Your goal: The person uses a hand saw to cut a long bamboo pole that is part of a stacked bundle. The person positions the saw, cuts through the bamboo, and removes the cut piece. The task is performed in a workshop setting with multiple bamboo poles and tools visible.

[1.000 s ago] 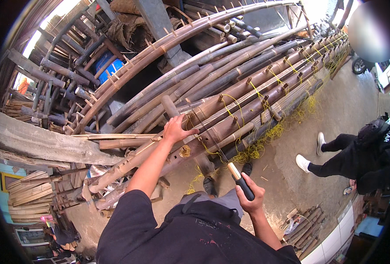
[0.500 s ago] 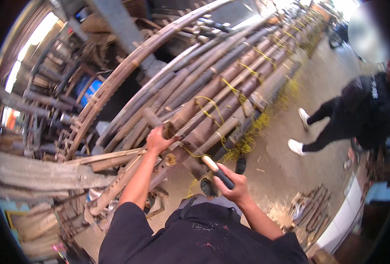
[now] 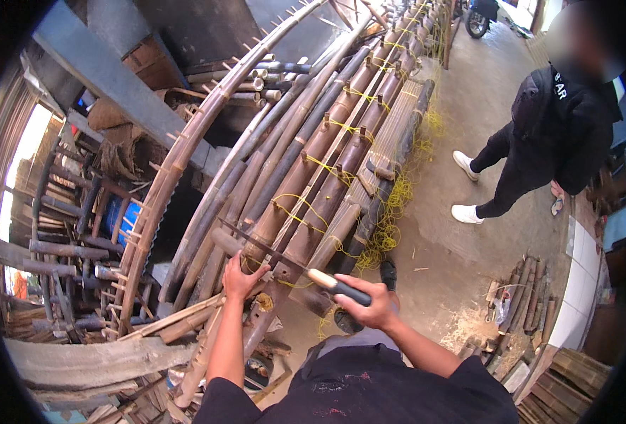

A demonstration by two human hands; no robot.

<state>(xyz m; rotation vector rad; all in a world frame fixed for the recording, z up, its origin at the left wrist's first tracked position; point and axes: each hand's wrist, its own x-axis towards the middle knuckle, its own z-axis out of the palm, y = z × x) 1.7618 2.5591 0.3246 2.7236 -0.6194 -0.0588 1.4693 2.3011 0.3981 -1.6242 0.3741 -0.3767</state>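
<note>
My right hand [image 3: 368,302] is closed round the black and cream handle of a handsaw [image 3: 323,278]. Its long, thin dark blade reaches left across the near ends of the brown bamboo poles [image 3: 267,227]. Just below the blade, my left hand [image 3: 239,278] grips the end of one bamboo pole, thumb to the right and fingers at the left side. Yellow cord [image 3: 300,201] ties the poles and runs round short pegs standing up along them. Whether the teeth are cutting into the bamboo cannot be made out.
A curved, pegged bamboo rail [image 3: 159,191] rises at the left. Tangled yellow cord [image 3: 387,230] hangs along the poles' right side. At the right, a person in black [image 3: 539,134] stands on the concrete floor [image 3: 433,261]. Cut bamboo pieces [image 3: 521,293] lie near sawdust at lower right.
The view has shifted, and the poles appear lower and more upright. The saw's blade now shows plainly across the pole ends. My left hand keeps its hold near the pole end.
</note>
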